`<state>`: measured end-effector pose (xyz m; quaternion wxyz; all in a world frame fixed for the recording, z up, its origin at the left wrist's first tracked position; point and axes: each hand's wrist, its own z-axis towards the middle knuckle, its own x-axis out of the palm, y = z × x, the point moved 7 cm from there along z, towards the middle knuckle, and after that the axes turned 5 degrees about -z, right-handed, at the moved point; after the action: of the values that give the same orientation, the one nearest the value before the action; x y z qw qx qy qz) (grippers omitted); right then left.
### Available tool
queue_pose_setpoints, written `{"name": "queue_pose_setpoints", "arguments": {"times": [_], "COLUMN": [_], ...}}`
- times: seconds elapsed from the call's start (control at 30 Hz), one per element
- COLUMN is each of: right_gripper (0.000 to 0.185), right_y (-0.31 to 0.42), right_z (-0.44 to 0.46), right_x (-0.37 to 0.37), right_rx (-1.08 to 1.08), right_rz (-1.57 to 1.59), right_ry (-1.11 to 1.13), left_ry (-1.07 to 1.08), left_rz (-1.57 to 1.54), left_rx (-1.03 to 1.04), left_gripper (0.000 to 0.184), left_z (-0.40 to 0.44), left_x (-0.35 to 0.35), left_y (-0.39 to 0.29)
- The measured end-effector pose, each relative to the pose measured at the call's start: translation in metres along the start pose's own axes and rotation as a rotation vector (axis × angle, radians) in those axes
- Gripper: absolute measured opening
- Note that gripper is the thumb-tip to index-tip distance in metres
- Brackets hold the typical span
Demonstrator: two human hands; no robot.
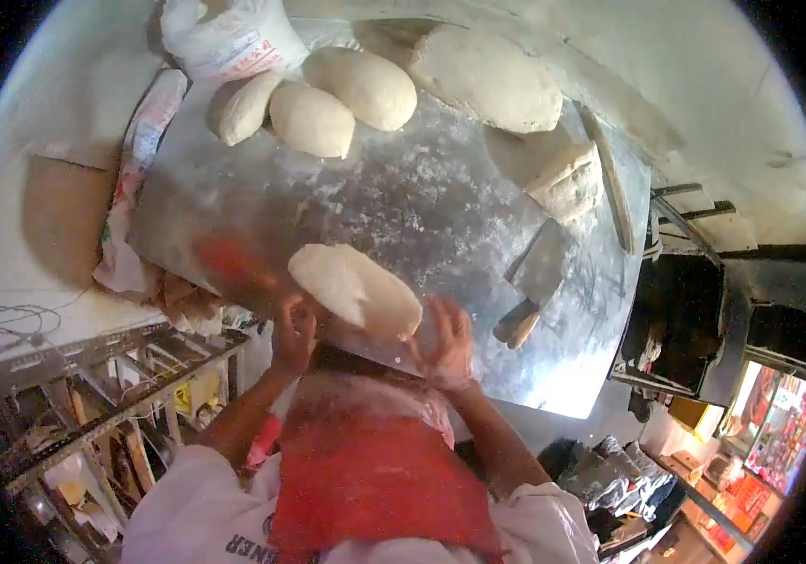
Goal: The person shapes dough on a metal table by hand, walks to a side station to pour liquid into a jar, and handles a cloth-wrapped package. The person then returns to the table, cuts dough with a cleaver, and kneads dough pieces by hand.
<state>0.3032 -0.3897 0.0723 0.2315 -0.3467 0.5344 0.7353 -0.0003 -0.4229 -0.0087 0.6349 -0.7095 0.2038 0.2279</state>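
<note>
This looks like a small bakery kitchen, a place for working with dough. The big metal table point(450, 221) has patches of white dust point(422, 155) on it, like flour. Three lumps of dough point(312, 120) sit far left, a bigger piece of dough point(492, 80) lies at the far side, and one more lump point(342, 282) is at the near edge. A wide chopper point(541, 261) lies on the right. A white sack point(243, 42) with red print stands far left. The person wears a red apron point(379, 498).
</note>
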Motion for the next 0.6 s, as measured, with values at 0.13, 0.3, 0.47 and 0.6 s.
{"name": "queue_pose_setpoints", "arguments": {"times": [0.13,0.3,0.47,0.6], "right_gripper": [0.091,0.085,0.070,0.075], "right_y": [-0.024,-0.019,-0.017,0.091], "right_z": [0.013,0.026,0.046,0.134], "right_x": [0.025,0.092,0.128,0.120], "right_rx": [0.204,0.254,0.670,0.776], "right_rz": [-0.020,0.254,0.622,1.030], "right_ry": [0.099,0.261,0.407,0.520], "left_ry": [-0.262,-0.235,0.084,-0.086], "left_rz": [-0.310,-0.315,-0.416,-0.468], "left_rx": [-0.096,0.001,-0.366,-0.013], "left_gripper": [0.076,0.073,0.059,0.054], "left_z": [0.041,0.089,0.131,0.178], "left_x": [0.004,0.021,0.001,-0.145], "left_y": [0.004,0.007,0.020,-0.027]}}
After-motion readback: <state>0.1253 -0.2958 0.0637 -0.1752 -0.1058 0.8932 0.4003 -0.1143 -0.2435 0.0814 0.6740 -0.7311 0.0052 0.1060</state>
